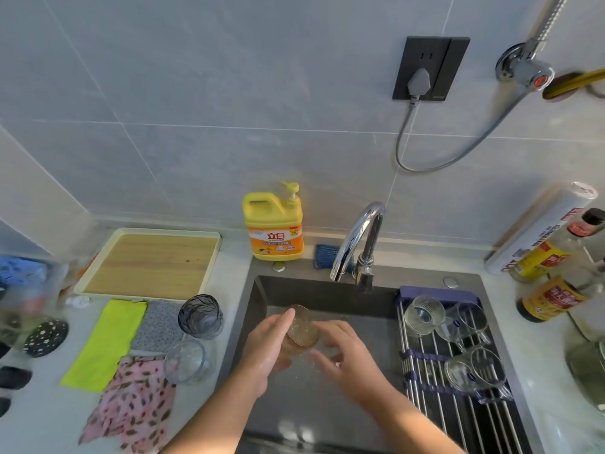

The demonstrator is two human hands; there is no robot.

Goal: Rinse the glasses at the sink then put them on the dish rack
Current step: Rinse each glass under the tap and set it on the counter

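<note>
Amber-tinted drinking glass (302,332) sits in my left hand (266,350), low over the dark grey sink (262,290) and in front of the curved chrome faucet (360,237). My left fingers and thumb wrap round its side, and it tilts with the mouth away from me. My right hand (345,355) is just beside the glass with its fingers loosely spread, gripping nothing; I cannot tell if the thumb touches the glass.

Over the right part of the sink lies the roll-up steel dish rack with blue-purple bands (420,371). Three clear glasses lie on it: a ribbed one (424,314) at the far end, a smooth one (466,319) just beside it, and a third (474,371) nearer me.

On the pale counter left of the sink stand a dark blue-grey textured glass (200,316) and a clear glass (186,360), both at the edge of a grey patterned cloth (157,326). A lime-green cloth (104,342) lies beside that, and a pink leaf-print cloth (134,401) nearer me. A yellow dish-soap pump bottle (273,231) stands by the wall.
</note>
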